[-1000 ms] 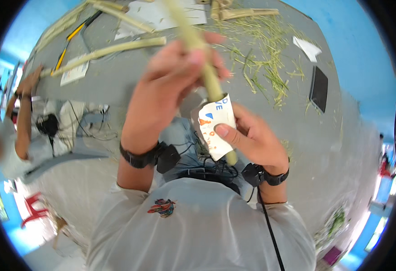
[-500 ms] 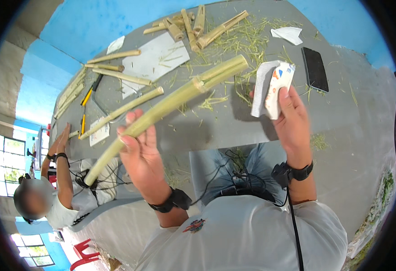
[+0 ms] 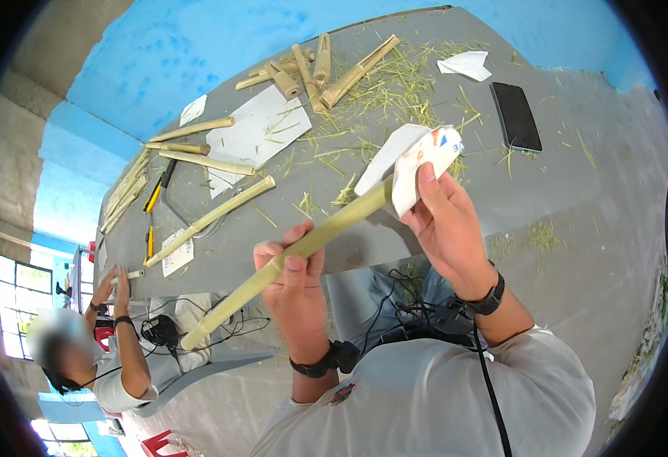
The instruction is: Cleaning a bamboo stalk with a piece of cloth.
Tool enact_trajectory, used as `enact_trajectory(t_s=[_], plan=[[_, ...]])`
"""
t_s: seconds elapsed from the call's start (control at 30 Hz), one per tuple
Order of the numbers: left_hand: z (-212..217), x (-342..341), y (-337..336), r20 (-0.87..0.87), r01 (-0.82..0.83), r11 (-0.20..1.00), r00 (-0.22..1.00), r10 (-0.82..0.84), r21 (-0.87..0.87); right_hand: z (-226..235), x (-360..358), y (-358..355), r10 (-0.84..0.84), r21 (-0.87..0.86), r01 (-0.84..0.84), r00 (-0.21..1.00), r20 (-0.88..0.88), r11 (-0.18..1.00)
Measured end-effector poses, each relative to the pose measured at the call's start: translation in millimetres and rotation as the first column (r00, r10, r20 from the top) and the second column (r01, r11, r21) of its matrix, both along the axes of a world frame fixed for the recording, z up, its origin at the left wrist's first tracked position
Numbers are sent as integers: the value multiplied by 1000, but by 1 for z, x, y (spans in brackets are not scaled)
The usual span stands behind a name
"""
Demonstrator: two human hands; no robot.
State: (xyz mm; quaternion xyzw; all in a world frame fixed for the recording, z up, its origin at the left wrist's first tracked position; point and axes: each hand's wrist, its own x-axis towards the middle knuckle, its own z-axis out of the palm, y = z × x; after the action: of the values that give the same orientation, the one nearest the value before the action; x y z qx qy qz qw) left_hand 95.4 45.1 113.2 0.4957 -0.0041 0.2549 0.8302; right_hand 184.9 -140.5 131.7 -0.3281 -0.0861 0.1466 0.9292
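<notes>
My left hand [image 3: 294, 276] grips a long green bamboo stalk [image 3: 231, 302] near its middle, holding it slanted above my lap, lower end toward the left. My right hand [image 3: 444, 221] is closed on a folded white sheet of sandpaper [image 3: 414, 161], which is wrapped round the stalk's upper end. That end is hidden inside the paper. Both hands hover in front of the grey table [image 3: 456, 186].
Several cut bamboo pieces [image 3: 322, 72], white paper sheets [image 3: 254, 133], green shavings and a black phone [image 3: 516, 116] lie on the table. Pencils [image 3: 151, 202] rest at its left part. Another person [image 3: 109, 358] sits at the left end, hands near a short bamboo piece.
My right hand has brought the sandpaper down onto the stalk's upper end, which it held clear of half a second ago. The stalk has swung lower, closer to me.
</notes>
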Motion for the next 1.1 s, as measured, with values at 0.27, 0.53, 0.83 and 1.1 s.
enact_trajectory(t_s=[0.27, 0.53, 0.83, 1.1], plan=[[0, 3, -15, -78, 17, 999, 997, -14, 39, -11, 15, -9, -213, -15, 214, 964, -158, 977], [-2, -1, -20, -61, 56, 998, 996, -58, -28, -9, 18, -12, -302, -3, 304, 946, -119, 953], [-6, -1, -13, -46, 161, 962, 984, -175, -221, 1, -3, -23, -387, -33, 389, 921, 46, 921], [3, 6, -16, -162, 147, 904, 960, -228, -401, -8, -19, -17, -304, -139, 335, 931, 202, 932]])
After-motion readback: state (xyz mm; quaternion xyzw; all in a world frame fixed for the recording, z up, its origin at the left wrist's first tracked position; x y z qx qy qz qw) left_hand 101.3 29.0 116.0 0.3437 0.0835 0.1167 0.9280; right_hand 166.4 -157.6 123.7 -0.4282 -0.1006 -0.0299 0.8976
